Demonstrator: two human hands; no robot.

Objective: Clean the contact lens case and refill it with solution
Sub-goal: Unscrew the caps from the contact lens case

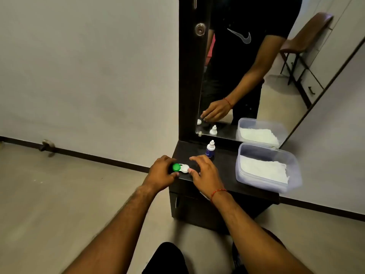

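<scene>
Gripping the green-capped end of the contact lens case [180, 168], the left hand [161, 172] curls its fingers over the far side and sets its thumb against the near side, at the 9 o'clock edge of the dark dressing-table shelf [227, 170]. The case lies flat on the shelf's front left corner, green cap [176, 167] toward 9 o'clock and white cap [185, 168] toward 3 o'clock, both caps seated on their wells.

At 3 o'clock of the case the right hand [206, 173] hovers low with its fingers spread and loosely arched, grasping nothing. Its thumb tip touches the near rim of the white cap, and its index finger arches over the shelf at 1 o'clock of that cap, apart from it. A red thread [218, 192] circles the right wrist.

At 1 o'clock of the case, just beyond the right fingertips, a small solution bottle [210, 149] stands upright with a blue label and its white nozzle cap on.

At 3 o'clock, well apart from the case, a clear plastic container [256, 181] sits lidless on the shelf's right end, holding white tissue paper [262, 169].

At 12 o'clock a tall mirror [280, 91] rises from the back of the shelf and repeats the bottle and container.
</scene>
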